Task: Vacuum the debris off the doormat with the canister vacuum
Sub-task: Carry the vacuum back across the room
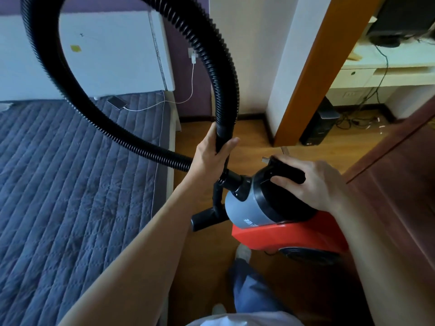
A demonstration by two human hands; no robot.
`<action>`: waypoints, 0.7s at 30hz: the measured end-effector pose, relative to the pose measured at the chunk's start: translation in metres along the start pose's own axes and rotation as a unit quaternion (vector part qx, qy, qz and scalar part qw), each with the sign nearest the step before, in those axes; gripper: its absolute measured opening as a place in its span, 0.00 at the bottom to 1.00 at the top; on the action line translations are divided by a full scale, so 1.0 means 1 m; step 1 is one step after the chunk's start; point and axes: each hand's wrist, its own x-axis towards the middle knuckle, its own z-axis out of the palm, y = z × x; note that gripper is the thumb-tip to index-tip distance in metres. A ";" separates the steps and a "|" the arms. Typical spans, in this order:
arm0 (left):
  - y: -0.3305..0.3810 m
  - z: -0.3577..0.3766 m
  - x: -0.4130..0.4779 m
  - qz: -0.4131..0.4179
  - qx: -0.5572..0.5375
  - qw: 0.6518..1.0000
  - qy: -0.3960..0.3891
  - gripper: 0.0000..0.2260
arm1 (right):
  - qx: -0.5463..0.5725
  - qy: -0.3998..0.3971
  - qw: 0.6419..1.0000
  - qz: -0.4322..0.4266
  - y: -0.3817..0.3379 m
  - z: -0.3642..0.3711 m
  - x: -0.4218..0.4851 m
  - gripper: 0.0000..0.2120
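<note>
Vacuum (254,208) hangs over the floor (254,135) between the bed (70,161) and a dark wood panel (395,196), apparently lifted clear. Right hand (313,182) is wrapped around the top handle (288,174); left hand (211,156) grips the rigid tube at the hose (219,67) end. No doormat is in view.

Risks: the tall hose loop may snag the charging cable (193,76) by the bed. The nozzle (207,218), dangling beside the body, may strike a leg or the floor.

Long axis runs lower right to upper left, inlet pointing toward the bed.

Left hand (209,158) grips the hose (226,90); right hand (315,182) grips the canister vacuum (244,208).
</note>
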 end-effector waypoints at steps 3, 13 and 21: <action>-0.017 -0.001 0.038 -0.012 0.009 1.000 0.015 0.08 | 0.003 -0.009 1.000 -0.012 0.013 0.003 0.045 0.33; -0.067 0.020 0.205 -0.075 0.015 0.996 0.041 0.09 | 0.011 -0.058 0.998 -0.019 0.093 0.011 0.218 0.38; -0.084 0.024 0.306 -0.077 0.031 0.994 0.067 0.06 | -0.034 -0.063 0.997 -0.039 0.129 -0.002 0.329 0.33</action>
